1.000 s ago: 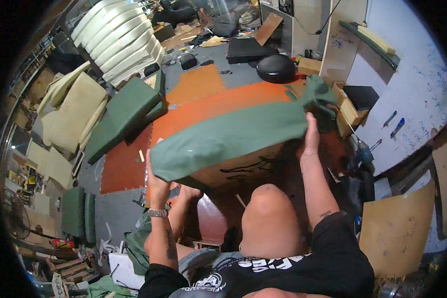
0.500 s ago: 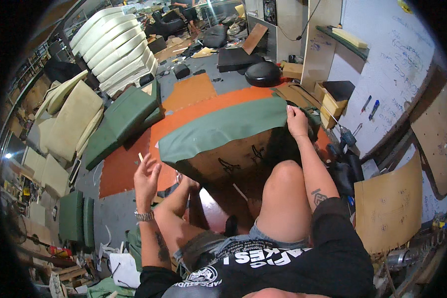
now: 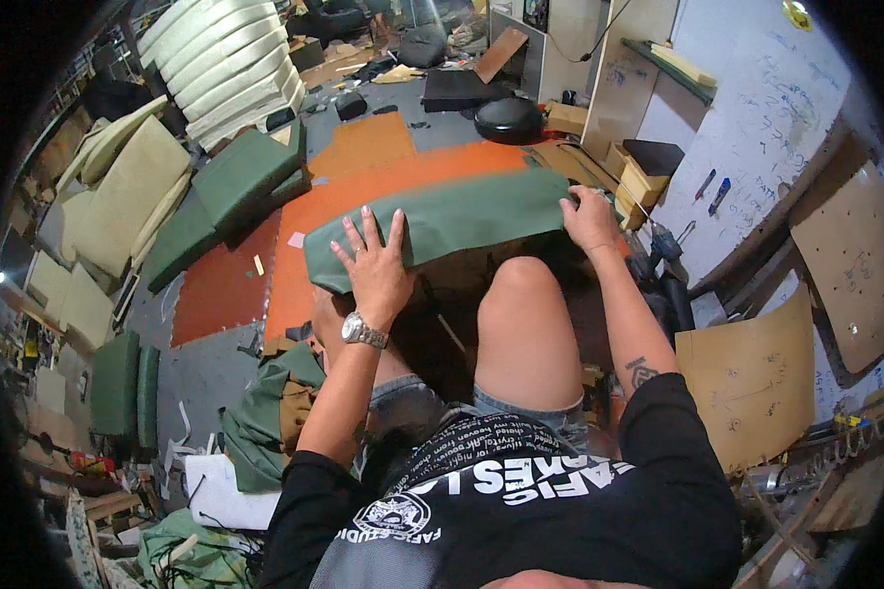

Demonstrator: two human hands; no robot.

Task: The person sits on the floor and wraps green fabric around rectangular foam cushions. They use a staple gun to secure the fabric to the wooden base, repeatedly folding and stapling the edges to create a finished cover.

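Observation:
A padded piece covered in smooth green upholstery sheet (image 3: 481,211) lies across in front of my knees, its near underside in dark shadow. Flat on the left part of the green cover rests my left hand (image 3: 378,270), fingers spread and holding nothing. At the right end, my right hand (image 3: 591,218) has its fingers bent round the cover's corner edge, pinching it. A small pale strip (image 3: 258,265) shows against the dark red mat, left of the piece.
Green cushions (image 3: 226,201) lie to the left, before a tall stack of white foam pads (image 3: 231,74). A power drill (image 3: 666,243) stands at the right, near a curved tan board (image 3: 746,378). Orange matting (image 3: 393,182) covers the floor ahead. Green fabric (image 3: 265,417) is heaped at my left.
My left hand has moved right and come down flat on the green cover. The pale strip at its fingertips is now apart from it. The green piece has tipped, showing less underside.

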